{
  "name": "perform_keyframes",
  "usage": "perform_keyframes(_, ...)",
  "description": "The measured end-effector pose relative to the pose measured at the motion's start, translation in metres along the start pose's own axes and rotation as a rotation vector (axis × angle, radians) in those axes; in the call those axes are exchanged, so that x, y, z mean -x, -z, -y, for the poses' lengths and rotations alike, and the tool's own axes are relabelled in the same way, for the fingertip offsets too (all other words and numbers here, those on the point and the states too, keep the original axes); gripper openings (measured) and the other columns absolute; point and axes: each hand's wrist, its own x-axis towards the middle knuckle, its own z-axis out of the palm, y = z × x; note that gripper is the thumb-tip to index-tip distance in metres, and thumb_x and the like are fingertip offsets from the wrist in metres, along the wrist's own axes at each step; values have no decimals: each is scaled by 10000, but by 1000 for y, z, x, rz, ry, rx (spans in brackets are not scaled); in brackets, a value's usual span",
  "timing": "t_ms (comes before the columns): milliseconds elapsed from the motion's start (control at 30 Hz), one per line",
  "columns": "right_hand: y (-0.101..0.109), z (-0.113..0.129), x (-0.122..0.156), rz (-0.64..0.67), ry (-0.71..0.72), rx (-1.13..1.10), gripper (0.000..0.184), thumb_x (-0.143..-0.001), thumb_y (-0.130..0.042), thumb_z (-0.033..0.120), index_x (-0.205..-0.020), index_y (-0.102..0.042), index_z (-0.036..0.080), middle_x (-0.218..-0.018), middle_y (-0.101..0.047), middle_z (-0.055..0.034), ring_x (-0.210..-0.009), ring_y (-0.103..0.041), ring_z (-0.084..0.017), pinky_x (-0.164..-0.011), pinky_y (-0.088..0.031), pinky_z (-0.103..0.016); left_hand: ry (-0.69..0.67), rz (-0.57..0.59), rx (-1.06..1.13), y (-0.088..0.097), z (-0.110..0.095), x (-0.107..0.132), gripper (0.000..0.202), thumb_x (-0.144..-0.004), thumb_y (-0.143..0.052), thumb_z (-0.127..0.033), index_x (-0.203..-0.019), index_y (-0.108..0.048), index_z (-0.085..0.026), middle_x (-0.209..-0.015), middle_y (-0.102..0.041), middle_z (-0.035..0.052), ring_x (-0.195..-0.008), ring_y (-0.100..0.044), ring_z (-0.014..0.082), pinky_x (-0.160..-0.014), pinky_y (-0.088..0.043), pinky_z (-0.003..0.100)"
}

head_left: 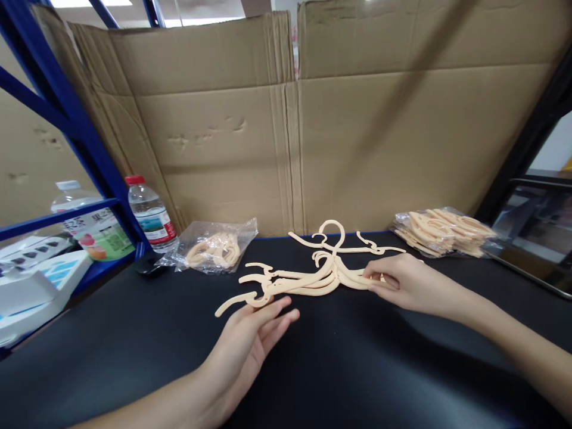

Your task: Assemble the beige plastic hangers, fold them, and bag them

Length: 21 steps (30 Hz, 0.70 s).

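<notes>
Beige plastic folding hangers (308,286) lie in an overlapping pile at the middle of the black table. My right hand (402,283) pinches the right arm of the nearest hanger between thumb and fingers. Below the left end of that hanger is my left hand (254,333), its fingers stretched out and apart. The hanger's notched tip touches or rests just above the back of this hand. One hanger's round hook (333,229) points toward the back of the table. Overlap hides how the lower hangers lie.
A clear bag of hanger parts (217,250) lies at left, beside a red-capped water bottle (154,217). More bagged hangers (442,232) are stacked at right. A cardboard wall (402,137) stands behind. A blue metal frame (84,125) borders the left side.
</notes>
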Motion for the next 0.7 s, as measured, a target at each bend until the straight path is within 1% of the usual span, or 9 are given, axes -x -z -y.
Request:
perform_keyframes(100, 5, -6, 1, -15, -6, -8, 155, -806, -502, 186, -749, -646, 184, -576, -574, 12, -511, -481, -112, -501, -323, -225, 118, 57, -110, -4, 4, 10, 230, -768, -680, -94, -988, -614, -117, -1090, -680, 147, -846, -715, 218, -707, -584, 221)
perform_keyframes(167, 7, -11, 1, -16, -3, -14, 165, -819, -498, 197, -752, -649, 188, -582, -577, 12, -516, -486, -114, -490, -316, -225, 117, 232, -267, -4, 7, 16, 186, -787, -658, -142, -969, -621, -135, -1055, -690, 135, -792, -718, 212, -689, -576, 242)
perform_keyframes(200, 7, -13, 2, -11, -3, -20, 163, -822, -502, 201, -753, -650, 190, -587, -581, 11, -516, -488, -114, -486, -315, -226, 66, 339, -376, -3, 8, 18, 152, -793, -645, -160, -944, -630, -147, -1022, -696, 122, -780, -714, 212, -697, -571, 260)
perform_keyframes(300, 6, -16, 2, 16, -17, -57, 132, -809, -529, 197, -749, -646, 197, -613, -599, 12, -530, -499, -117, -489, -331, -224, -312, 605, -774, 1, 11, 22, 137, -786, -617, -156, -908, -663, -198, -990, -696, 87, -906, -673, 238, -826, -532, 328)
perform_keyframes(367, 4, -16, 2, 49, -24, -87, 110, -796, -544, 182, -749, -642, 200, -614, -599, 18, -536, -501, -118, -499, -344, -222, -606, 696, -1004, 4, 12, 25, 215, -784, -596, -136, -960, -674, -231, -1073, -679, 78, -1064, -601, 258, -944, -468, 362)
perform_keyframes(433, 2, -14, 2, 91, -14, -101, 104, -785, -547, 161, -757, -640, 198, -624, -603, 18, -547, -506, -119, -520, -357, -223, -781, 730, -1179, 7, 12, 25, 315, -793, -572, -132, -1071, -654, -254, -1222, -620, 72, -1205, -501, 276, -1025, -400, 400)
perform_keyframes(500, 0, -12, 2, 123, 11, -88, 104, -768, -551, 140, -768, -641, 193, -669, -617, 8, -575, -515, -122, -543, -364, -227, -853, 692, -1307, 9, 12, 24, 417, -809, -565, -164, -1212, -585, -266, -1369, -509, 71, -1306, -388, 297, -1072, -335, 455)
perform_keyframes(600, -3, -11, 2, 165, 55, -49, 110, -740, -547, 106, -736, -625, 183, -728, -613, -7, -593, -506, -121, -553, -352, -230, -858, 616, -1413, 13, 14, 19, 530, -834, -572, -272, -1351, -458, -275, -1485, -348, 75, -1365, -282, 328, -1100, -228, 552)
perform_keyframes(700, -6, -14, 1, 190, 61, -10, 138, -727, -516, 76, -671, -589, 179, -691, -585, -3, -572, -482, -119, -539, -326, -231, -825, 598, -1444, 16, 14, 14, 552, -856, -555, -333, -1387, -410, -287, -1492, -333, 70, -1374, -262, 335, -1108, -127, 594)
